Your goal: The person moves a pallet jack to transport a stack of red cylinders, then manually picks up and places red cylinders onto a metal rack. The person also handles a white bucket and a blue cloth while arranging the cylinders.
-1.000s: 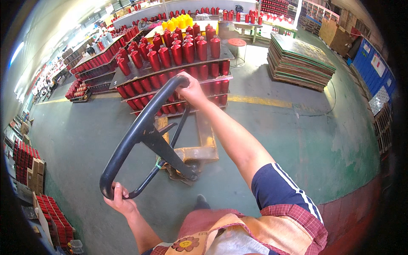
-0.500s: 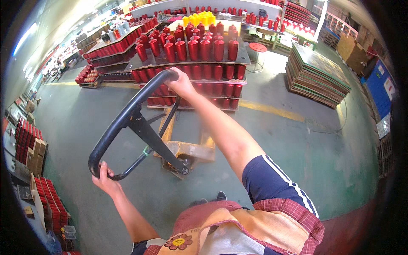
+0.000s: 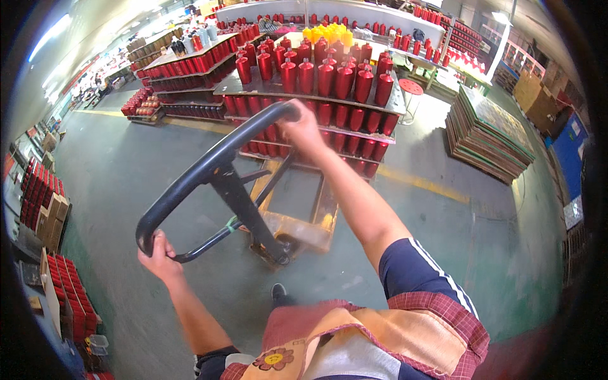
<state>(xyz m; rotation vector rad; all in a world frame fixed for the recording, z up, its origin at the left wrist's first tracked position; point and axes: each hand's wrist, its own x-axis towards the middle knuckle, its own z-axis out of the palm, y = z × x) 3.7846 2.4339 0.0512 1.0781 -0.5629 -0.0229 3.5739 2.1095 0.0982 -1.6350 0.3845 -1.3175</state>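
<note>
Both my hands are closed around the black loop handle (image 3: 190, 180) of a pallet jack. My left hand (image 3: 163, 258) grips its lower left corner. My right hand (image 3: 303, 132) wraps the upper right corner, with that arm stretched forward. The handle is tilted, and its black centre bar runs down to the worn yellow pallet jack body (image 3: 296, 229). The yellow forks reach away from me towards a tiered stack of red bottles (image 3: 325, 79), standing on dark boards. Whether the forks go under that stack is hidden by the handle and my arm.
Yellow bottles (image 3: 327, 35) stand behind the red ones. Flat boards (image 3: 491, 133) are piled at the right, near a red round stool (image 3: 410, 87). More red bottles (image 3: 71, 291) line the left side. A yellow line (image 3: 424, 183) crosses the grey-green floor.
The bottle stack and board pile have shifted right in view, and more of the yellow forks shows. One of my shoes appears farther left. Both hands keep their grip on the handle.
</note>
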